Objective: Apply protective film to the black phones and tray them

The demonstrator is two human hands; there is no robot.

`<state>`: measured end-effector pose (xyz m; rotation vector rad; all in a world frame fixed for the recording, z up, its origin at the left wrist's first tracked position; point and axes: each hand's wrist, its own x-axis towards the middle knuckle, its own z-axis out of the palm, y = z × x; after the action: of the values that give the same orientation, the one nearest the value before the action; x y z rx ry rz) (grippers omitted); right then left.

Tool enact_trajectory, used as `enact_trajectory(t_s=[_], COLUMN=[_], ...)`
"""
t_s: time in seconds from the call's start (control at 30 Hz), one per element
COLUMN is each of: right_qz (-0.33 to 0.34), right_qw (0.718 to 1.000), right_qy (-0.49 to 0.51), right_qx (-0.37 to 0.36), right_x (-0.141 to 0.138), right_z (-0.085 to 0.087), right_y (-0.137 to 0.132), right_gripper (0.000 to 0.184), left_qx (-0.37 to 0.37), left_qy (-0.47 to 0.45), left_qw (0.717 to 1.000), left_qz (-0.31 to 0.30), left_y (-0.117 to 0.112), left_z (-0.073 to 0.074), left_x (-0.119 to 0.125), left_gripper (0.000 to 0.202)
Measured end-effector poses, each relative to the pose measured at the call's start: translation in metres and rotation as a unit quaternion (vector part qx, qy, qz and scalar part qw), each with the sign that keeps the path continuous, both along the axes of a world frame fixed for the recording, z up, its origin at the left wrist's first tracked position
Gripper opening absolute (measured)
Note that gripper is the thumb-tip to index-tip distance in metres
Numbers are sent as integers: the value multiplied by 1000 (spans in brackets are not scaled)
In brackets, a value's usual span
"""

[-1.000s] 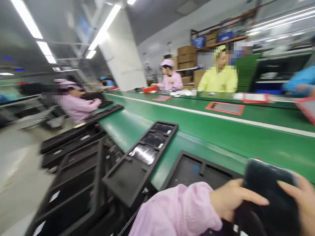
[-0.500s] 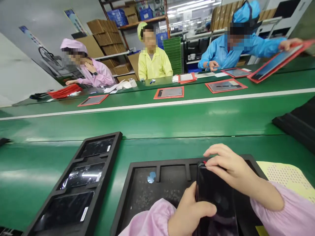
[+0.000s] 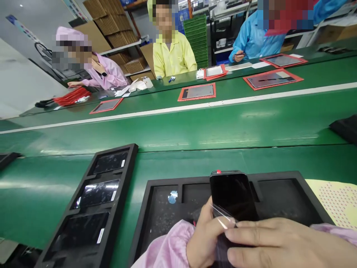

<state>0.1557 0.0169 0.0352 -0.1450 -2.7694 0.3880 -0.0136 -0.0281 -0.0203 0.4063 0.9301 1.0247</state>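
My left hand [image 3: 208, 234] grips the lower left side of a black phone [image 3: 232, 195] held upright over a black foam tray [image 3: 158, 219]. My right hand [image 3: 279, 242] lies across the phone's bottom end, fingers pressed on it and on a thin clear film strip [image 3: 221, 216] at its lower edge. A small red tab [image 3: 218, 171] shows at the phone's top. Both sleeves are pink.
A second black tray [image 3: 92, 208] with three dark screens lies to the left on the green conveyor bench [image 3: 195, 130]. Red-framed panels [image 3: 197, 91] sit on the far belt. Three other people sit opposite. A yellow perforated mat [image 3: 334, 197] is at right.
The view swung from the left aisle to the bench ahead. My right hand dropped from the phone's top edge to its bottom end. The person in blue lowered a red-framed panel.
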Motion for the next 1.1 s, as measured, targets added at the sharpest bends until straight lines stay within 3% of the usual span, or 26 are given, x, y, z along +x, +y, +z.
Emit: enact_trajectory(t_s=[0.1, 0.17, 0.27, 0.4, 0.63, 0.87, 0.97, 1.03, 1.1], right_qz=[9, -18, -82, -155, -290, -313, -329, -377, -433], right_qw=[999, 999, 994, 981, 945, 934, 918, 877, 833], right_qy=[31, 46, 72, 117, 150, 173, 210, 238, 189], right_qx=[-16, -20, -23, -8, 17, 10, -72, -178, -290], right_x=[5, 8, 9, 5, -6, -11, -8, -5, -5], right_z=[-20, -33, -45, -50, -58, -61, -60, -56, -51], right_y=[5, 10, 21, 34, 31, 29, 30, 31, 30], right_gripper=[29, 36, 33, 21, 29, 27, 34, 41, 45], left_qx=[-1, -9, -46, -103, -80, -73, -87, -88, -72], left_qy=[-6, -20, -62, -84, -68, -53, -54, -69, -82], left_qw=[1000, 999, 995, 988, 991, 993, 992, 990, 990], left_qz=[19, 39, 65, 82, 85, 71, 77, 86, 87], left_y=[3, 5, 10, 14, 13, 11, 11, 12, 11], left_z=[-3, -6, -11, -10, -11, -13, -13, -13, -13], left_x=[1, 2, 3, 4, 8, 7, 7, 6, 6], left_gripper=[34, 42, 53, 42, 35, 38, 41, 44, 47])
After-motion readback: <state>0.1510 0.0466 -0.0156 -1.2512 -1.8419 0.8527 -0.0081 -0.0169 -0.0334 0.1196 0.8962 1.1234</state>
